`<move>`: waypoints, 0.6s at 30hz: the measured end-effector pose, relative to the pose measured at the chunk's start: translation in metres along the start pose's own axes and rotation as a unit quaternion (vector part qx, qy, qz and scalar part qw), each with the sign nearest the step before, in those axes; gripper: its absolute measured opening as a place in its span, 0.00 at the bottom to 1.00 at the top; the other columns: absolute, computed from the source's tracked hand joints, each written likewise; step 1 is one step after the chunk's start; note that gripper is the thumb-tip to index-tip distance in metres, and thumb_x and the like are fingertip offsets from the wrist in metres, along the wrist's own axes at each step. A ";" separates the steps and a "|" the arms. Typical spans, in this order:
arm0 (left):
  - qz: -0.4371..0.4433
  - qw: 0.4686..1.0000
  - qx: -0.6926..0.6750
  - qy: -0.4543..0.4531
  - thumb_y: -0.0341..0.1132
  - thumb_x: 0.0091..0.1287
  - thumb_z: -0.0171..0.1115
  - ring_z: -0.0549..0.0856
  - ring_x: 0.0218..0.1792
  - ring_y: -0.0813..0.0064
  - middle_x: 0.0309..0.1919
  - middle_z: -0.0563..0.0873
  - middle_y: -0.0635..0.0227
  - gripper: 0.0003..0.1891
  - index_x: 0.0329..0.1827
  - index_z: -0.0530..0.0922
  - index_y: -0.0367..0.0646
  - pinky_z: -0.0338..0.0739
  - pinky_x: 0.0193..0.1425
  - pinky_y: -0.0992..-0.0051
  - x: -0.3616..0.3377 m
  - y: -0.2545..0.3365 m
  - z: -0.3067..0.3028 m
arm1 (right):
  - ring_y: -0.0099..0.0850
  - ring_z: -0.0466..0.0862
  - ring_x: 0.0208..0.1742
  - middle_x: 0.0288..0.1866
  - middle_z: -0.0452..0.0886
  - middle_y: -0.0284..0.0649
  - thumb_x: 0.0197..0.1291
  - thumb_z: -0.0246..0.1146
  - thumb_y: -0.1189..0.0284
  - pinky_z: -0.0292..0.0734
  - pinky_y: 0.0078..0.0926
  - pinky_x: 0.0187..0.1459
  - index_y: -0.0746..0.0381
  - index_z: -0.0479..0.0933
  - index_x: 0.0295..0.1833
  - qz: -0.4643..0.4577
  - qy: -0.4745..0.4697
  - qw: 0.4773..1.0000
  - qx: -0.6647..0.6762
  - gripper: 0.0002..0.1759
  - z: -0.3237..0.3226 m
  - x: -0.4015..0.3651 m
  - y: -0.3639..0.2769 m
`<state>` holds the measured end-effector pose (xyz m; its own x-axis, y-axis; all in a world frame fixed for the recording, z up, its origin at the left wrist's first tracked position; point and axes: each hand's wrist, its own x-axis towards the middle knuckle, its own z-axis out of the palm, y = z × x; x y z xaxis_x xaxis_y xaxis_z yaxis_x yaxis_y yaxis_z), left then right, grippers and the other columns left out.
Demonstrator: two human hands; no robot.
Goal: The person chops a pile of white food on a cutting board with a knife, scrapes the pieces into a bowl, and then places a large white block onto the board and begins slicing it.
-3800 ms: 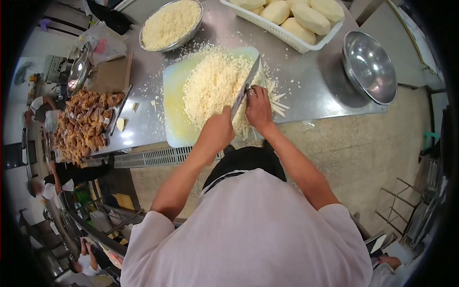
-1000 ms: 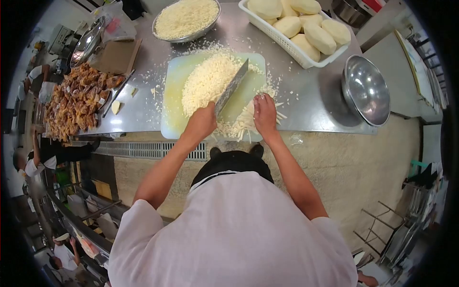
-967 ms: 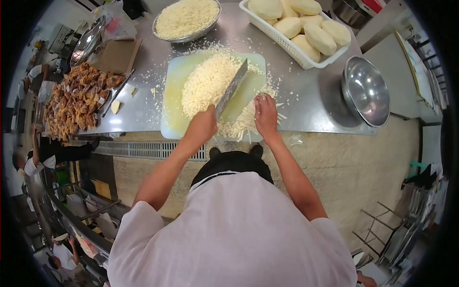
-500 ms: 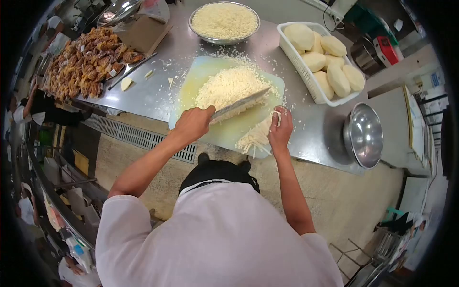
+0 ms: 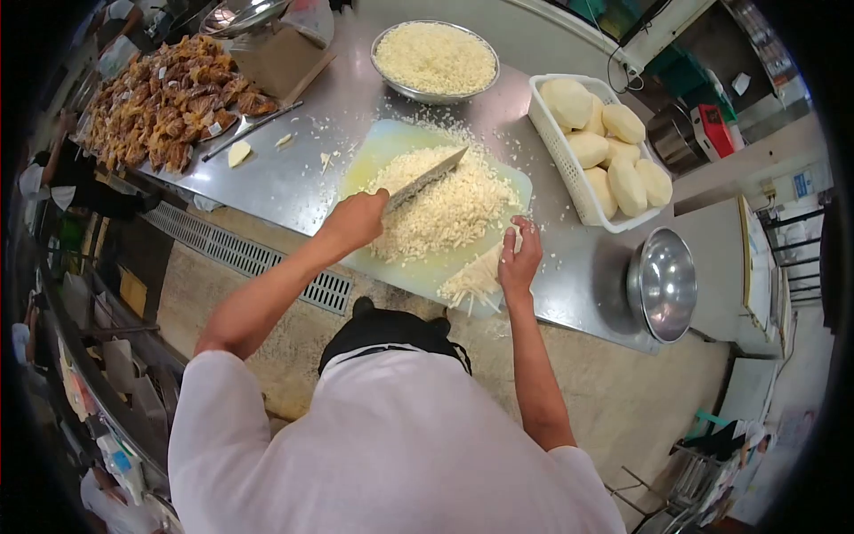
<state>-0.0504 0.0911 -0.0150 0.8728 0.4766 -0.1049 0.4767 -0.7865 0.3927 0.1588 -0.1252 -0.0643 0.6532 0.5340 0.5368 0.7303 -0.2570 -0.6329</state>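
Note:
My left hand [image 5: 358, 219] is closed around the handle of a broad kitchen knife [image 5: 425, 181]. Its blade slants away to the upper right across a heap of finely chopped pale pieces [image 5: 445, 214], likely potato. Underneath lies a pale green-yellow cutting board [image 5: 363, 169]. At the board's near right corner, a small bundle of thin pale strips [image 5: 471, 278] sits apart from the heap. My right hand [image 5: 521, 260] rests against the right side of these strips, fingers extended and slightly bent, thumb apart.
Behind the board stands a metal bowl of chopped pieces [image 5: 436, 59]. A white basket [image 5: 569, 165] of peeled potatoes [image 5: 627, 185] is at the right, near an upturned-sided steel bowl [image 5: 667, 285]. Brown wrapped packets [image 5: 165, 102] cover the table's left end, beside a thin rod [image 5: 252, 131].
The knife has swung leftward and its blade now points more steeply away from me. The chopped heap looks flatter and more spread. My right hand stays by the strips; the view has shifted slightly.

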 end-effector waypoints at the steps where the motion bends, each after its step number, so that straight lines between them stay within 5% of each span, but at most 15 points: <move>1: -0.001 1.000 -0.002 -0.004 0.20 0.53 0.52 0.82 0.33 0.42 0.24 0.81 0.43 0.10 0.39 0.70 0.30 0.75 0.36 0.51 -0.003 0.003 0.001 | 0.50 0.77 0.49 0.47 0.78 0.52 0.63 0.54 0.76 0.71 0.41 0.52 0.69 0.75 0.48 -0.005 -0.007 1.000 -0.006 0.11 0.000 -0.001 -0.001; 9: -0.038 0.998 -0.043 0.014 0.26 0.58 0.54 0.81 0.34 0.42 0.26 0.80 0.42 0.09 0.41 0.70 0.34 0.72 0.38 0.49 0.005 -0.023 -0.023 | 0.50 0.71 0.61 0.57 0.76 0.55 0.68 0.52 0.64 0.62 0.40 0.64 0.68 0.74 0.56 0.083 -0.024 0.995 0.052 0.20 0.078 0.049 0.089; 11: -0.029 0.998 -0.024 0.049 0.27 0.58 0.55 0.81 0.34 0.42 0.27 0.81 0.44 0.10 0.42 0.71 0.36 0.72 0.38 0.49 0.022 -0.042 -0.027 | 0.47 0.68 0.66 0.60 0.74 0.52 0.69 0.50 0.59 0.58 0.39 0.68 0.66 0.74 0.58 -0.114 -0.036 0.965 -0.232 0.23 0.120 0.050 0.141; 12: -0.024 0.996 -0.011 0.084 0.27 0.58 0.55 0.81 0.34 0.42 0.28 0.81 0.45 0.11 0.44 0.72 0.39 0.72 0.38 0.49 0.034 -0.055 -0.025 | 0.47 0.68 0.66 0.60 0.74 0.52 0.69 0.50 0.59 0.58 0.39 0.68 0.66 0.74 0.58 -0.114 -0.033 0.965 -0.234 0.23 0.122 0.055 0.128; 14: -0.026 0.995 0.009 0.094 0.28 0.57 0.55 0.81 0.35 0.44 0.29 0.82 0.48 0.10 0.43 0.74 0.42 0.73 0.38 0.51 0.068 -0.080 -0.018 | 0.46 0.70 0.65 0.59 0.76 0.51 0.68 0.52 0.60 0.60 0.37 0.68 0.65 0.75 0.59 0.007 -0.121 0.985 0.122 0.23 0.131 0.064 0.073; 18: 0.057 0.995 0.059 0.061 0.28 0.58 0.53 0.82 0.34 0.46 0.28 0.82 0.50 0.07 0.37 0.76 0.41 0.75 0.39 0.54 0.102 -0.072 -0.016 | 0.45 0.73 0.64 0.59 0.77 0.51 0.67 0.54 0.60 0.62 0.35 0.67 0.65 0.77 0.56 0.059 -0.253 0.936 0.237 0.22 0.129 0.072 0.033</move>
<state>0.0025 0.2023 -0.0389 0.9060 0.4204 0.0488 0.3907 -0.8752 0.2854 0.2038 0.0087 -0.1188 0.4586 0.8680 0.1907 0.4095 -0.0159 -0.9122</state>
